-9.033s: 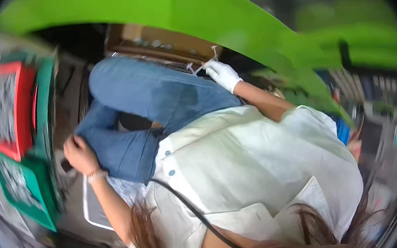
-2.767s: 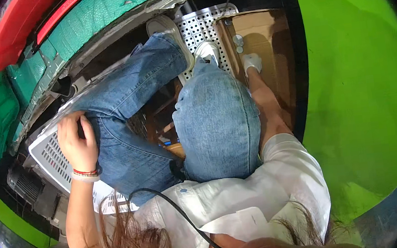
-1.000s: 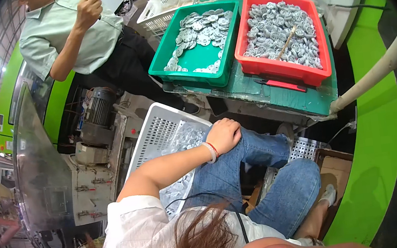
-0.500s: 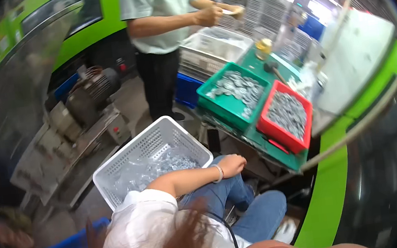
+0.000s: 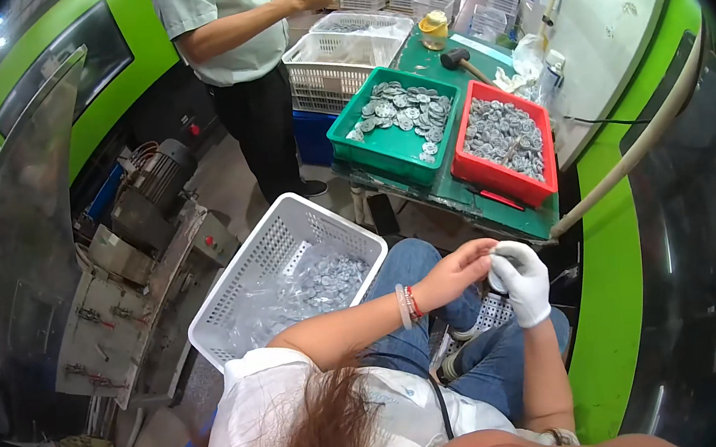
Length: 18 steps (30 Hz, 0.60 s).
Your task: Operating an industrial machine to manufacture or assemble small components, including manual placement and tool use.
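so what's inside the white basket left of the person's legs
The white basket holds small grey parts and crumpled clear plastic. The left forearm hides part of its near side, and whatever lies beneath the heap can't be seen.

Bright indoor light, edges bowing toward a black fisheye rim.
Ceiling lights glare upper left; shadow gathers beneath the table; reflections streak the dark panel; left hand and gloved right hand look slightly soft.

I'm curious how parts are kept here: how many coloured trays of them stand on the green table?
2: a green tray on the left, and a red tray beside it on the right. Another could be nested underneath, unseen.
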Motion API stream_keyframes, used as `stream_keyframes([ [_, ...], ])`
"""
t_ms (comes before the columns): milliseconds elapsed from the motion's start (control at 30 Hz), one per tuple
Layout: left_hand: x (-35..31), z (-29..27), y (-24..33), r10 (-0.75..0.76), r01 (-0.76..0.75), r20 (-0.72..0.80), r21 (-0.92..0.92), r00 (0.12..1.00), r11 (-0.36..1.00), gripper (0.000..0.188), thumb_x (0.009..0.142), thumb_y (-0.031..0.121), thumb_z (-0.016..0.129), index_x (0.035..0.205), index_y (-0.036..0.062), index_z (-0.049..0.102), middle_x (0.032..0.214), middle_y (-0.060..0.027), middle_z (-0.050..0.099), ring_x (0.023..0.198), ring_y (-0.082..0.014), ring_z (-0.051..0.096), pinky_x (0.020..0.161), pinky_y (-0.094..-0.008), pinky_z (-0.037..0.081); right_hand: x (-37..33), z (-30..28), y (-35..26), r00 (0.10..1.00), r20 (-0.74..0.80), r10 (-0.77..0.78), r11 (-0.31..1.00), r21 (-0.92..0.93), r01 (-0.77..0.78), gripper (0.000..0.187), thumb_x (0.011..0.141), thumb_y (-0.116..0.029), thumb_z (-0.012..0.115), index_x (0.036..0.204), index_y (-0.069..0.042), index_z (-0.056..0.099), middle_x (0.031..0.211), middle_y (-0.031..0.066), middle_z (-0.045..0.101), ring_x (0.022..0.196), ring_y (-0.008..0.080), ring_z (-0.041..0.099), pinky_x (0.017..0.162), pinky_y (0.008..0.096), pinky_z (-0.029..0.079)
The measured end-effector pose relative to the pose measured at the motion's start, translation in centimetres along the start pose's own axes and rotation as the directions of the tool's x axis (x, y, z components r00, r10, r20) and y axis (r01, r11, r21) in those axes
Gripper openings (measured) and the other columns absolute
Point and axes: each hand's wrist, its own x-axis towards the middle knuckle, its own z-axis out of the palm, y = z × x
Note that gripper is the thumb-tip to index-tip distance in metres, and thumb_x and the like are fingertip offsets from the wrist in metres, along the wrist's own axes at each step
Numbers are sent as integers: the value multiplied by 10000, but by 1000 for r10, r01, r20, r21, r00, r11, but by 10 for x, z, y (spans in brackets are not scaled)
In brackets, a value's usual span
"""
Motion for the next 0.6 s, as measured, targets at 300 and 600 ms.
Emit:
stream_keyframes([
  [300,10,-33,-28,-236,214,-203,-123,950,969,406,994,309,465,1324,78,417,1183,-26,553,1045,-117,566,917,-286,462,43,-7,57,975,177,134,977,140,-160,181,851,-46,666,1024,-9,625,921,26,642,796,80,596,699,222,487],
  [600,25,-31,-48,-331,292,-306,-165,893,942,373,992,319,467,1289,96,440,1145,-27,573,1008,-121,584,894,-316,469,56,-23,82,989,96,114,978,164,-128,206,838,-81,690,1022,-10,632,933,37,652,794,80,595,700,222,487],
])
